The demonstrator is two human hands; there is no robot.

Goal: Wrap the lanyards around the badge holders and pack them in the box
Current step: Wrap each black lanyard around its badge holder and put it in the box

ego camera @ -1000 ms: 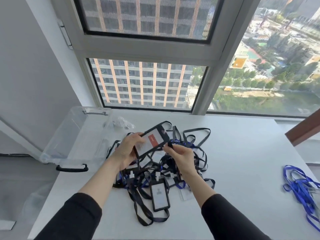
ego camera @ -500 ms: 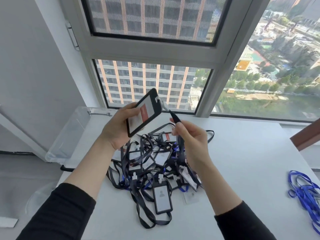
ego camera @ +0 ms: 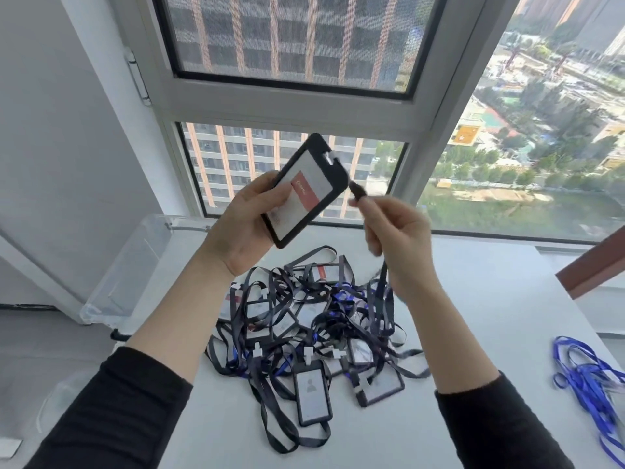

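Note:
My left hand [ego camera: 241, 225] holds a black badge holder [ego camera: 306, 191] with a white and red card, raised high in front of the window. My right hand [ego camera: 394, 231] pinches its black lanyard [ego camera: 356, 190] just beside the holder's clip; the strap hangs down from the hand toward the pile. Below on the white table lies a tangled heap of black and blue lanyards with several badge holders [ego camera: 311, 336]. A clear plastic box [ego camera: 135, 269] stands at the table's left edge.
A bundle of blue lanyards [ego camera: 588, 377] lies at the table's right edge. The window frame runs behind the table. A brown ledge [ego camera: 595, 269] juts in at the right. The floor drops off at the left beyond the box.
Both hands have risen from just above the pile to window height, lifting the badge holder and drawing its lanyard up out of the heap.

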